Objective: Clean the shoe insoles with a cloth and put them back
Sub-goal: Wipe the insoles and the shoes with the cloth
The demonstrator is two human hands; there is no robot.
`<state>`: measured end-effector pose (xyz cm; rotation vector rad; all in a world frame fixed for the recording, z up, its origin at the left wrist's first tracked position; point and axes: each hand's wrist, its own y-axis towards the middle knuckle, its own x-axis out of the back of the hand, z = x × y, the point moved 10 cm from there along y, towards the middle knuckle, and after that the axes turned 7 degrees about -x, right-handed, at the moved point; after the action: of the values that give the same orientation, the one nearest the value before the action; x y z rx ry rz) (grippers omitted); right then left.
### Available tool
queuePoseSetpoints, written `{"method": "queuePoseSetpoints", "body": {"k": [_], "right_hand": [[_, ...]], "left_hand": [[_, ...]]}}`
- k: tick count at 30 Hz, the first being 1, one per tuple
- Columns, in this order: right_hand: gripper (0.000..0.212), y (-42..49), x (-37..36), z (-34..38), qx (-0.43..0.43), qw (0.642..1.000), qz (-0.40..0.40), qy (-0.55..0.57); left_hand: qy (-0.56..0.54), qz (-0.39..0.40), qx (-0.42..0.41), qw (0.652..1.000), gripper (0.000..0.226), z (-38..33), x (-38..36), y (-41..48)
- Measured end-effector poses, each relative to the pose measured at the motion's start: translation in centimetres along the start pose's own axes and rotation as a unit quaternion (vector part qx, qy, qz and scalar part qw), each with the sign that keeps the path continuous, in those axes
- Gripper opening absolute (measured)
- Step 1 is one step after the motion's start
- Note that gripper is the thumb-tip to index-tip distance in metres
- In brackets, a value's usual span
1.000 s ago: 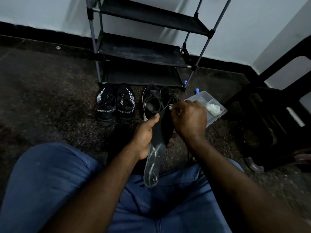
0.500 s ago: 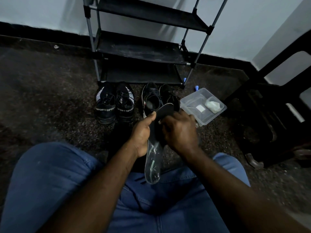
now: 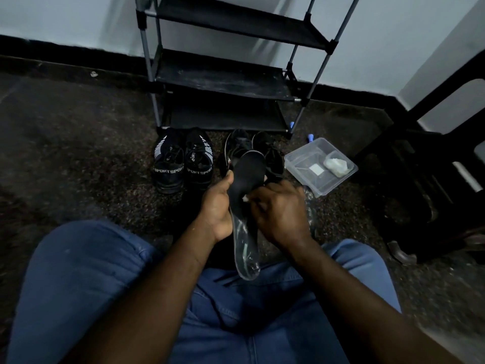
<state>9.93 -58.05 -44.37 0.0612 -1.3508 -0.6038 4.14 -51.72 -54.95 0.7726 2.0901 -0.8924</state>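
Far left, on the floor: pair of black knit sneakers with white SPORT lettering (image 3: 182, 164), side by side, heels toward the seated person.
Left hand (image 3: 216, 206): clasps the left edge of a black foam insole with a clear gel heel (image 3: 249, 174), thumb on top.
Insole position: held over blue denim jeans (image 3: 91, 271), clear heel end down, in front of a second pair of black lace-up shoes (image 3: 273, 158).
Right hand (image 3: 279, 212): fingers curled, pinching a small white cloth (image 3: 246, 198) against the insole's middle.
Far right: clear rectangular plastic tub (image 3: 301, 160) holding a white wad (image 3: 337, 166).

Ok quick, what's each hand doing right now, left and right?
Left hand: closed, holding the insole.
Right hand: closed, pinching a small white cloth against it.
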Motion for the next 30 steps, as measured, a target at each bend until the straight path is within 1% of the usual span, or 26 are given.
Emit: {"method": "queuePoseSetpoints", "body": {"k": [2,3,5,6,7,8,9,11,12,13,15,16,18,21,23,25,26,27,30], "right_hand": [[0.009,0.2,0.1,-0.7,-0.033,0.999,-0.003,0.004],[0.010,0.1,-0.2,-0.3,-0.030,0.999,0.011,0.001],[0.014,-0.6,-1.2,1.2,0.009,0.999,0.048,0.015],[0.013,-0.9,-1.2,1.7,0.021,0.997,0.062,0.041],[0.010,-0.7,-1.1,1.3,0.010,0.994,0.066,0.086],[0.007,-0.3,-0.7,0.3,-0.028,0.988,0.060,0.141],[0.006,0.0,-0.4,-1.1,-0.080,0.978,0.042,0.187],[0.008,0.2,-0.4,-3.9,-0.178,0.959,0.008,0.220],[0.009,0.0,-1.0,-4.5,-0.207,0.949,0.020,0.236],[0.009,-0.2,-2.0,-4.6,-0.226,0.933,0.053,0.274],[0.005,-0.8,-4.1,-3.5,-0.245,0.884,0.134,0.376],[0.003,-1.0,-4.4,-3.0,-0.248,0.868,0.150,0.404],[0.002,-1.1,-4.5,-3.1,-0.268,0.850,0.135,0.432],[0.004,-0.9,-4.3,-4.4,-0.328,0.809,0.077,0.482],[0.007,-0.9,-4.1,-5.0,-0.355,0.790,0.052,0.498],[0.007,-0.9,-4.1,-5.2,-0.357,0.791,0.051,0.495],[0.005,-0.8,-4.1,-5.3,-0.352,0.800,0.053,0.483],[0.004,-0.8,-3.9,-5.4,-0.341,0.820,0.050,0.456],[0.004,-0.2,-2.4,-5.4,-0.274,0.916,0.018,0.293]], "left_hand": [[-0.013,0.000,-0.005,1.000,0.071,0.0,0.3,0.3],[-0.018,0.001,-0.008,1.000,0.072,-0.1,0.4,0.3],[-0.024,-0.002,-0.006,1.000,0.075,-0.2,0.5,0.4],[-0.022,-0.006,-0.006,1.000,0.075,-0.3,0.5,0.4],[-0.020,-0.010,-0.009,1.000,0.075,-0.4,0.5,0.5],[-0.016,-0.013,-0.013,1.000,0.075,-0.7,0.5,0.5],[-0.014,-0.016,-0.019,1.000,0.075,-1.0,0.6,0.5],[-0.009,-0.022,-0.030,0.999,0.075,-1.4,0.9,0.7],[-0.007,-0.027,-0.035,0.999,0.075,-1.5,1.1,0.7],[-0.004,-0.032,-0.038,0.999,0.075,-1.5,1.3,0.7],[-0.004,-0.036,-0.041,0.998,0.075,-1.8,1.3,0.6],[-0.006,-0.033,-0.041,0.999,0.075,-1.9,1.0,0.5],[-0.001,-0.027,-0.045,0.999,0.073,-2.1,0.6,0.3],[0.027,0.000,-0.072,0.997,0.070,-2.3,-0.2,-0.1],[0.044,0.020,-0.047,0.998,0.070,-0.8,-0.6,-0.4],[0.054,0.036,-0.017,0.998,0.071,0.6,-1.1,-0.6],[0.058,0.045,-0.009,0.997,0.072,0.9,-1.2,-0.5],[0.060,0.049,-0.007,0.997,0.073,1.0,-1.3,-0.5],[0.033,0.028,-0.032,0.999,0.062,-0.1,-0.8,-0.3]]}}
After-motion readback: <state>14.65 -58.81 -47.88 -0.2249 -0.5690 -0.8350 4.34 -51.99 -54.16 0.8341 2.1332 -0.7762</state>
